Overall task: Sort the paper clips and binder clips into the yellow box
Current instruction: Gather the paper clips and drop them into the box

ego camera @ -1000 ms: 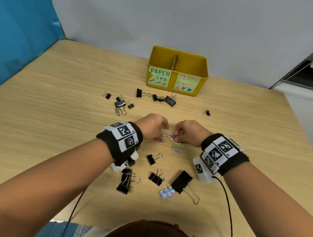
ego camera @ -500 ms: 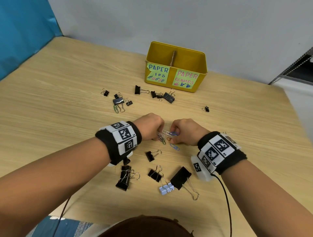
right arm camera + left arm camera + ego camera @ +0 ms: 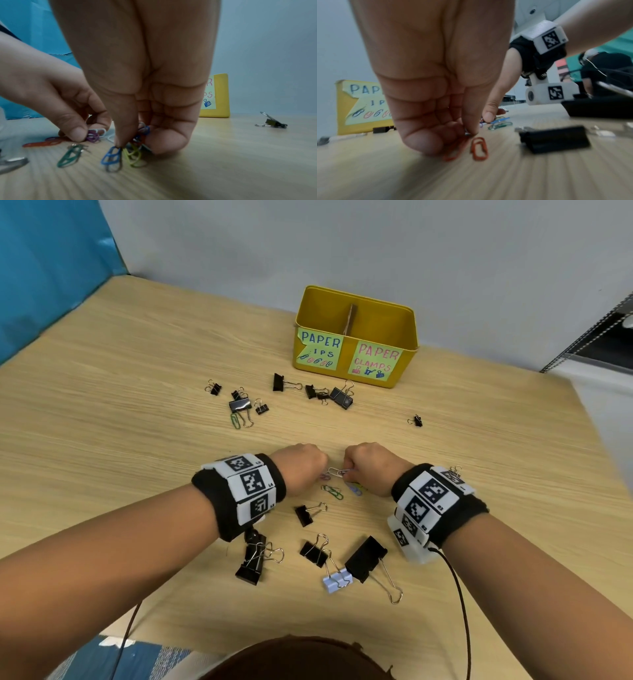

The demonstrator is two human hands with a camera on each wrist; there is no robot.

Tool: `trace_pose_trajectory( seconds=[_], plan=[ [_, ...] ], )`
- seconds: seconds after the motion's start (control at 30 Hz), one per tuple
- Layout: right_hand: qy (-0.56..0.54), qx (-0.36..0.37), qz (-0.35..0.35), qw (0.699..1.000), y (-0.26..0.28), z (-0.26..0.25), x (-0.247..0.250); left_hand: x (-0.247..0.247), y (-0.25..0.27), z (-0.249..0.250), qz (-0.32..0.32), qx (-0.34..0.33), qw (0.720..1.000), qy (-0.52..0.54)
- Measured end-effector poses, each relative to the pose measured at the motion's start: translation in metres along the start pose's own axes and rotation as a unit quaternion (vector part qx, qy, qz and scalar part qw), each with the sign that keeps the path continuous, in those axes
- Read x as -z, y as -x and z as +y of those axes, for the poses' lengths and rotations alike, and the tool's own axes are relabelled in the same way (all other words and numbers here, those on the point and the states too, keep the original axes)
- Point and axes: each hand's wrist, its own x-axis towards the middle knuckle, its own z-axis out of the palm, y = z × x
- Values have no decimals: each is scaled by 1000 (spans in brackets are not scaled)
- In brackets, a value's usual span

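My left hand [image 3: 308, 470] and right hand [image 3: 359, 467] are curled, knuckles up, side by side at mid-table over a small pile of coloured paper clips. In the right wrist view, the left hand [image 3: 80, 134] pinches purple and white clips [image 3: 95, 134], and the right hand [image 3: 130, 143] pinches a bunch of blue and red clips [image 3: 143, 132]. A blue clip [image 3: 111, 157], a yellow-green clip [image 3: 133, 157] and a green clip [image 3: 70, 157] lie under the fingers. Two orange clips [image 3: 479, 148] lie by my left fingertips. The yellow box [image 3: 356, 337], divided in two and labelled for clips and clamps, stands at the back.
Black binder clips lie scattered: a group before the box [image 3: 342, 397], another to the left [image 3: 239, 405] with a green paper clip [image 3: 235, 419], one small at the right [image 3: 416, 421]. Near me lie larger ones [image 3: 366, 558] and a pale blue one [image 3: 337, 580].
Both hands stay together over the clip pile, their fingers working. A green clip that was at the left fingertips now lies free on the table just below the hands.
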Motion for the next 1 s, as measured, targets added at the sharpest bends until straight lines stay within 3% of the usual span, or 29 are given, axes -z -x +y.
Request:
trace_pose_trajectory(
  seconds=[0.2, 0.37, 0.53, 0.6, 1.0],
  plan=[
    [9, -3, -24, 1000, -3, 4, 10, 19, -8, -18, -7, 51, 996, 68],
    [-43, -12, -4, 999, -12, 11, 34, 45, -8, -31, 0, 60, 994, 96],
    [-19, -7, -78, 997, -2, 10, 39, 32, 10, -26, -106, 31, 993, 48],
    [-21, -4, -96, 995, 5, 7, 34, 20, 15, -22, -120, 31, 991, 42],
    [-91, -36, -24, 995, 27, 13, 13, 10, 26, -13, -23, 90, 994, 66]
  ],
)
